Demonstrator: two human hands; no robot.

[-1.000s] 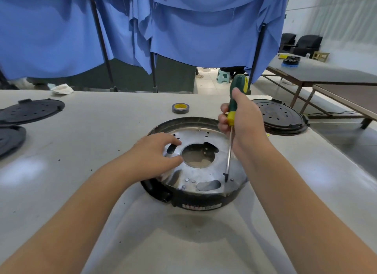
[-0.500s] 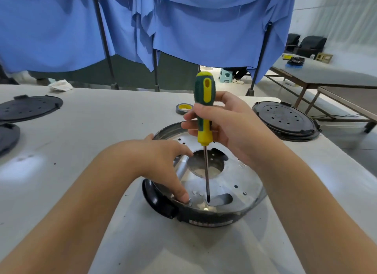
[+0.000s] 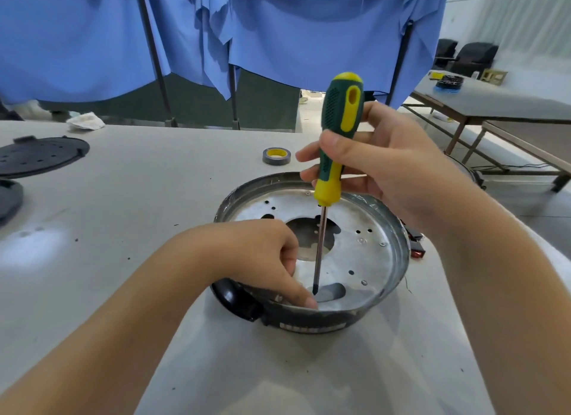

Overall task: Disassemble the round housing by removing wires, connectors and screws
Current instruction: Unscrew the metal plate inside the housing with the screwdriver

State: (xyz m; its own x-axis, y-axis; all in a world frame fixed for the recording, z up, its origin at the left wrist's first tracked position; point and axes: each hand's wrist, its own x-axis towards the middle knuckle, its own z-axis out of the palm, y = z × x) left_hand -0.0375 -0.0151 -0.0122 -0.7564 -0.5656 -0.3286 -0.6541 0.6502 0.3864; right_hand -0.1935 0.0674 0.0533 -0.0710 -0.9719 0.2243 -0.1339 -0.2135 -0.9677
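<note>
Round housing [image 3: 364, 229], right hand [image 3: 386, 164] gripping screwdriver [image 3: 335, 155], left hand [image 3: 265, 254] fingertips inside

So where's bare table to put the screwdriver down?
Bare table between the black lids and the round housing, and below the housing. Crowded right of it: small parts. Tape roll sits behind.

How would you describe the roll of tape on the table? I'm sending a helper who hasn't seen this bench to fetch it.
Start at the round metal housing in the middle of the pale table, where the right hand holds a screwdriver. Look just beyond its far rim, to the left. The roll of tape lies flat there, small and grey with a yellow core, unlike the big black perforated discs.
</note>
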